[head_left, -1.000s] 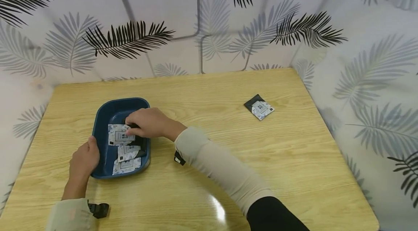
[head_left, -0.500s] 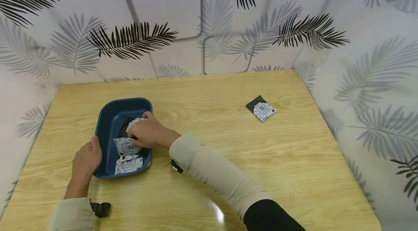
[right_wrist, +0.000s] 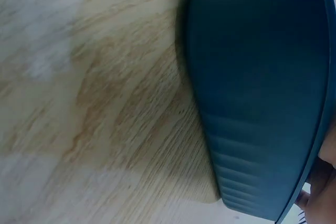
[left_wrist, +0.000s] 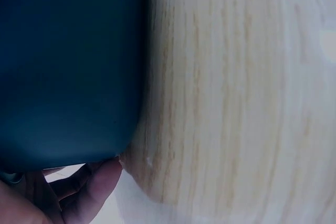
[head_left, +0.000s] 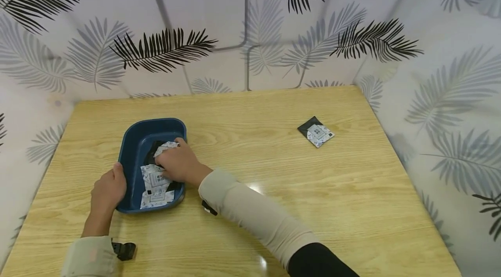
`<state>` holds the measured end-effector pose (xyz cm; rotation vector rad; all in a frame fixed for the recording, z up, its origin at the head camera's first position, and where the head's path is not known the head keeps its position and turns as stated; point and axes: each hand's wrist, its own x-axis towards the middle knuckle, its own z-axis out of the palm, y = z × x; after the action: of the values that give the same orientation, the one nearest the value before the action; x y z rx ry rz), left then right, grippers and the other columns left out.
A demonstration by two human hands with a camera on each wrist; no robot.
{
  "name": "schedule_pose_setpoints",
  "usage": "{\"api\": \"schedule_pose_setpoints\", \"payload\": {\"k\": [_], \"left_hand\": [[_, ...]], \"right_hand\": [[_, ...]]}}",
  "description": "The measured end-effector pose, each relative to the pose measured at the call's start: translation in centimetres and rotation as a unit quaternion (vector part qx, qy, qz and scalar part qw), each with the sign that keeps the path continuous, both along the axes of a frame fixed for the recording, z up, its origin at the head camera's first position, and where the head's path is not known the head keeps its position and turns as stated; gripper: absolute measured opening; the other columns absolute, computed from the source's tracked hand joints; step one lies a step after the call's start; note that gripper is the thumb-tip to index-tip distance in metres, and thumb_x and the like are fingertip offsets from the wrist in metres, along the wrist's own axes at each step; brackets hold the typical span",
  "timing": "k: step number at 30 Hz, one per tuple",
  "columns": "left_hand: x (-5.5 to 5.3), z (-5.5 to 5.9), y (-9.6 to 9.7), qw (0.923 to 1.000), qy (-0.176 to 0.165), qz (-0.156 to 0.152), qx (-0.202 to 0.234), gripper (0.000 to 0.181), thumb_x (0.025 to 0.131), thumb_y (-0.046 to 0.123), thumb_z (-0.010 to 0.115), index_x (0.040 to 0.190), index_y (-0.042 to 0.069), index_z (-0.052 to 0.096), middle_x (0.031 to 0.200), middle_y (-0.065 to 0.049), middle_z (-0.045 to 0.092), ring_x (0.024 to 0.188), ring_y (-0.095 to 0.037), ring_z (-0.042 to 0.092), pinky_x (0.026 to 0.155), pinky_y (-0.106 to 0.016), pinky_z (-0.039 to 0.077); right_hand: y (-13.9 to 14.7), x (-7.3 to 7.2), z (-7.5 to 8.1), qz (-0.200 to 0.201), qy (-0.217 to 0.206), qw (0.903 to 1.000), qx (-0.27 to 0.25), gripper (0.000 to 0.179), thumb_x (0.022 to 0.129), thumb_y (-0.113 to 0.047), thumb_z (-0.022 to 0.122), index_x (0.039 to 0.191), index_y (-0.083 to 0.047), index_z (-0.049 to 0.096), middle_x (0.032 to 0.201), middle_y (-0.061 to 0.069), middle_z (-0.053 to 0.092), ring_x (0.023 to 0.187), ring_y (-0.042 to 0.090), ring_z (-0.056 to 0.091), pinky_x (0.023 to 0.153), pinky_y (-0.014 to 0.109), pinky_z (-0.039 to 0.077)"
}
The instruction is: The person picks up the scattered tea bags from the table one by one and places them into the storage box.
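A dark blue plastic basin [head_left: 131,155] stands at the left of the table. My left hand [head_left: 108,188] grips its left side, thumb over the rim; the left wrist view shows curled fingers [left_wrist: 100,184] at the basin's outer edge. My right hand [head_left: 179,163] reaches in over the right rim, its fingers curled round a black and white sachet [head_left: 166,147]; its fingertips are hidden. Below it in the basin lie floral white sachets [head_left: 157,198], overlapping each other. In the right wrist view, the basin's outer wall [right_wrist: 257,93] covers most of the hand.
Another black and white sachet [head_left: 317,132] lies on the wooden table [head_left: 250,125] at the back right. A leaf-patterned curtain [head_left: 219,64] hangs behind the table and along its right side.
My right hand has moved slightly down inside the basin, and the sachets under it have shifted. A white sachet end now shows above its fingers. The left hand keeps its grip.
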<state>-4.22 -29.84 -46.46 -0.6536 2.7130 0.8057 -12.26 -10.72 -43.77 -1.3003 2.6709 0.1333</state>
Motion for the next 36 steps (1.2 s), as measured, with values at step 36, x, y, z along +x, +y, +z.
{"api": "schedule_pose_setpoints", "payload": {"k": [36], "left_hand": [[0.2,-0.2,0.3,0.9999,-0.013,-0.002,0.004,0.082,0.104,0.045,-0.004,0.146,-0.013,0.033,0.144,-0.045,0.034,0.128,-0.066,0.036,0.103,-0.071,0.035]], "right_hand": [[11.0,-4.2,2.4,-0.079,0.036,0.984,-0.155,0.029,0.097,-0.041,0.062,0.121,-0.025,0.068,0.109,-0.01,0.073,0.095,0.005,0.068,0.082,0.033,0.055]]}}
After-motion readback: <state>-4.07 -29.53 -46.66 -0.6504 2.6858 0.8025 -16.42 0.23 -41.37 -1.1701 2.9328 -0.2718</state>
